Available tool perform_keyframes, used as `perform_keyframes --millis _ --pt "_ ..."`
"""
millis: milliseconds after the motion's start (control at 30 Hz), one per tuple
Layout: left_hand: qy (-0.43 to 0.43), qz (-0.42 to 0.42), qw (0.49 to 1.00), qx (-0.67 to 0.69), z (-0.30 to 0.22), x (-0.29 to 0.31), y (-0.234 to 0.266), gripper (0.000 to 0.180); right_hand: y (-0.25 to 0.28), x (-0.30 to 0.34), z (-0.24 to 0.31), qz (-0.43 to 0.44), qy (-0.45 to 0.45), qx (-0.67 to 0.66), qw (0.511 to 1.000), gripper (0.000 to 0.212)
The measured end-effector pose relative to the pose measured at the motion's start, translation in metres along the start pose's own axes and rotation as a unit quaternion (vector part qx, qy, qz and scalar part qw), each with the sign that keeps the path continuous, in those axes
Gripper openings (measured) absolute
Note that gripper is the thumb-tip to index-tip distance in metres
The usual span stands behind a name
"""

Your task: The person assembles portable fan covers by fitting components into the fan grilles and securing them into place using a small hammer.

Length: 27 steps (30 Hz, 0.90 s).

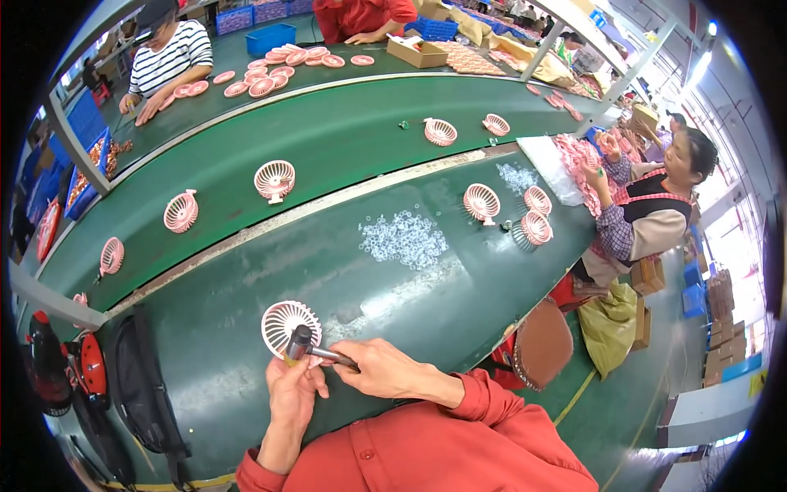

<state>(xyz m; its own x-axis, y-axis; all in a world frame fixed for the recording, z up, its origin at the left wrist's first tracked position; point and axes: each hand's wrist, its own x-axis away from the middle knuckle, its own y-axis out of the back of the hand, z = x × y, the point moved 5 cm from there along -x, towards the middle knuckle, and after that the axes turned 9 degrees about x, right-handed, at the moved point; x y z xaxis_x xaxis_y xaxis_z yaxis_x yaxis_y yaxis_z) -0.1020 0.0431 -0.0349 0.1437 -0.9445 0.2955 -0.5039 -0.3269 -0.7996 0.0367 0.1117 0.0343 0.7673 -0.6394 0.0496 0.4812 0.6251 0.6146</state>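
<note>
My left hand (pixel 291 398) grips the lower end of a pale pink round fan housing (pixel 280 321), whose ribbed cage lies over the green table. Closed around a dark handle, my right hand (pixel 385 367) holds a small hammer (pixel 300 338). Its black head overlaps the lower part of the housing, close to my left thumb; whether it touches cannot be made out. Beyond the housing lies a loose pile of small clear rings (pixel 403 239). Farther right on the table are a pink fan housing (pixel 482 202) and another (pixel 537 227).
A green conveyor belt (pixel 229 197) carries several pink fan housings past the table. A black bag (pixel 141 377) lies at the left edge. At right, a co-worker (pixel 648 197) sits beside a heap of pink parts (pixel 578 168); a brown stool (pixel 543 344) stands nearer.
</note>
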Motion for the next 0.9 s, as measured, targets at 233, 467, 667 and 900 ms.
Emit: perform_keyframes --millis 233,467,667,900 --pt "0.010 -0.027 0.998 -0.061 0.002 0.007 -0.004 0.020 0.009 -0.001 0.000 0.045 0.024 0.021 0.999 0.014" --pt "0.073 -0.023 0.997 -0.018 -0.002 0.006 0.001 0.014 -0.005 -0.002 -0.002 0.039 0.022 0.018 0.999 0.018" --pt "0.065 -0.069 0.995 0.030 0.005 0.007 0.013 0.017 -0.024 -0.002 0.011 -0.010 0.099 0.129 0.987 0.026" --pt "0.120 -0.054 0.991 0.013 0.003 0.010 0.019 0.031 -0.038 -0.009 0.011 -0.016 0.126 0.223 0.967 0.022"
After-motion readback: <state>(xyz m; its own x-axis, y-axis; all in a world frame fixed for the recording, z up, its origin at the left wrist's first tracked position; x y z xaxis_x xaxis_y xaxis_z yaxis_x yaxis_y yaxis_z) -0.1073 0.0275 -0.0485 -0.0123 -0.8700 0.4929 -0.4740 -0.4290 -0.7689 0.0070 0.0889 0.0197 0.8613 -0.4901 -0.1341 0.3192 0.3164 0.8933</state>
